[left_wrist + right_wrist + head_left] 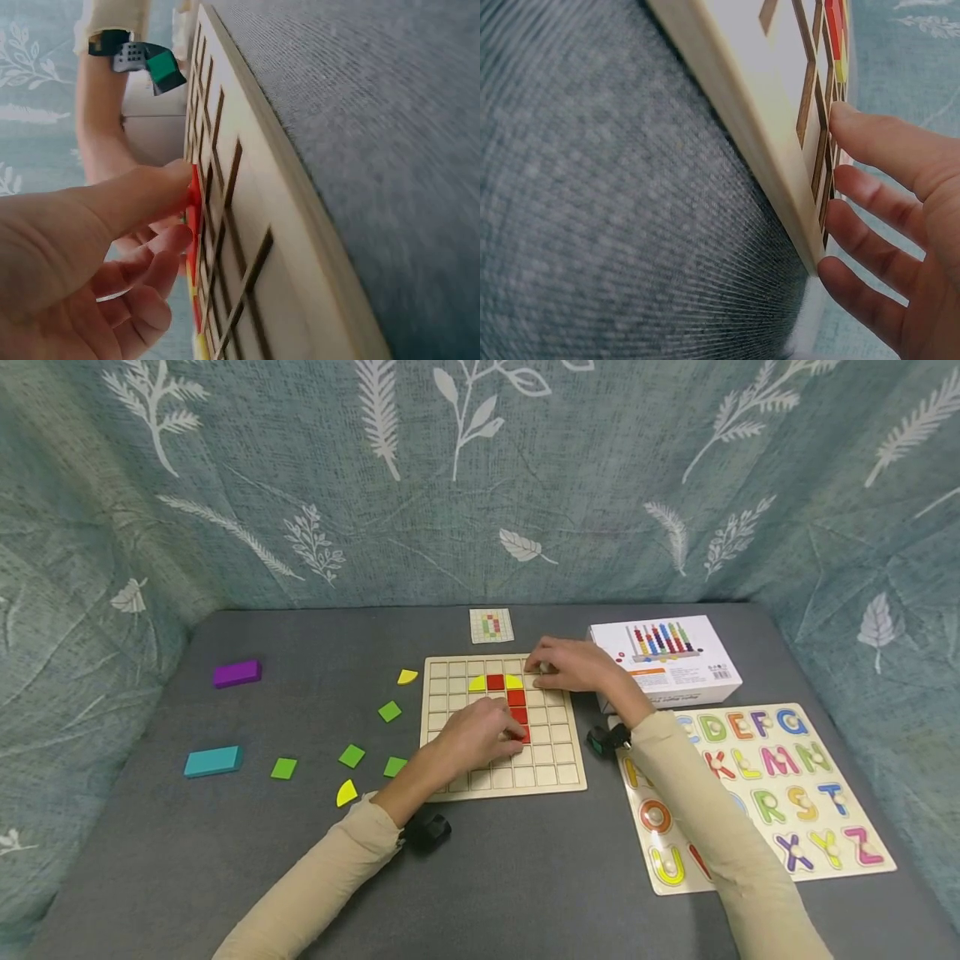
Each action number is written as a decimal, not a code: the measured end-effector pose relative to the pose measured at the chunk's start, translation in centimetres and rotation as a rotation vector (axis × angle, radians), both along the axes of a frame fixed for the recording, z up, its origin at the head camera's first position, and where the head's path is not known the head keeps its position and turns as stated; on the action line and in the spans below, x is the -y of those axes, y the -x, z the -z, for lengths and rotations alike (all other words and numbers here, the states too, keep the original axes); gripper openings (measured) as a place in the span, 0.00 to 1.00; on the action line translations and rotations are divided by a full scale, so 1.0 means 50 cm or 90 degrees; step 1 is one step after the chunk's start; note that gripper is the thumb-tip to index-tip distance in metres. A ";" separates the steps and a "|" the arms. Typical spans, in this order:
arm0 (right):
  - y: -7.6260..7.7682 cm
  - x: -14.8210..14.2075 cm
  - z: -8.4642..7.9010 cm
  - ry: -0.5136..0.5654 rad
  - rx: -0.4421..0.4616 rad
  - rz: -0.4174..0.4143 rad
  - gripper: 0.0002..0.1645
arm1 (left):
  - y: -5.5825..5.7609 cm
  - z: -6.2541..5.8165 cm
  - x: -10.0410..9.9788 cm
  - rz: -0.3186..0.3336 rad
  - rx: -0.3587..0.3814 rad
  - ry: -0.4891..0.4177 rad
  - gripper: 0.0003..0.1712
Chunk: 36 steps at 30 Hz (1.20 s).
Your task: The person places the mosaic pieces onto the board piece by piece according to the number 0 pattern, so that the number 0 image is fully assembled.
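Observation:
A wooden grid board (pixel 555 777) lies mid-table. Red square tiles (pixel 517 697) run down its middle, below a row with a red tile (pixel 495 682) between two yellow quarter-round tiles (pixel 477 683). My left hand (pixel 476 735) is over the board, thumb and fingertips at the lowest red tile (pixel 527 735), which they seem to pinch. In the left wrist view the thumb (pixel 150 191) touches the red edge, and the other fingers are bent. My right hand (pixel 573 664) rests its spread fingertips on the board's far right corner, holding no tile.
Loose green squares (pixel 351 756) and yellow quarter-rounds (pixel 347 792) lie left of the board, with purple (pixel 237 674) and teal (pixel 213 762) blocks farther left. A pattern card (pixel 491 626) lies behind. A white box (pixel 675 660) and alphabet board (pixel 750 777) are at right.

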State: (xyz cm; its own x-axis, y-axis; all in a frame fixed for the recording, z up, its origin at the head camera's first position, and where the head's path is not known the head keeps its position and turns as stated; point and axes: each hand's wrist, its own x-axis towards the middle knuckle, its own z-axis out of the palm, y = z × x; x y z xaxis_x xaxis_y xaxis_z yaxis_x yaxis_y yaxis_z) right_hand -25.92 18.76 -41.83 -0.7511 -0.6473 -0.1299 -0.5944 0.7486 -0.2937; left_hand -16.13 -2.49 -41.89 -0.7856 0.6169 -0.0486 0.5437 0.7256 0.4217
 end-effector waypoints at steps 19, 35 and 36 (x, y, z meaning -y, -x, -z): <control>0.006 -0.004 -0.010 -0.008 0.004 -0.006 0.18 | -0.100 -0.008 0.353 -0.176 0.095 -0.182 0.13; 0.000 -0.001 -0.004 0.001 0.013 -0.011 0.17 | -0.120 0.001 0.376 -0.156 0.194 -0.225 0.12; 0.000 -0.002 -0.004 0.000 0.013 -0.012 0.17 | -0.120 0.001 0.379 -0.157 0.195 -0.227 0.12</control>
State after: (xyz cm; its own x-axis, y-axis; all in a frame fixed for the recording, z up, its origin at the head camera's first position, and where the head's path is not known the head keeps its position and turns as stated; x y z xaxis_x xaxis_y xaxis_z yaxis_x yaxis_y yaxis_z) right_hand -25.93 18.85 -41.65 -0.7363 -0.6611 -0.1441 -0.6022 0.7374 -0.3059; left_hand -10.11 -21.42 -41.94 -0.8917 0.4363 -0.1201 0.1883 0.5991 0.7782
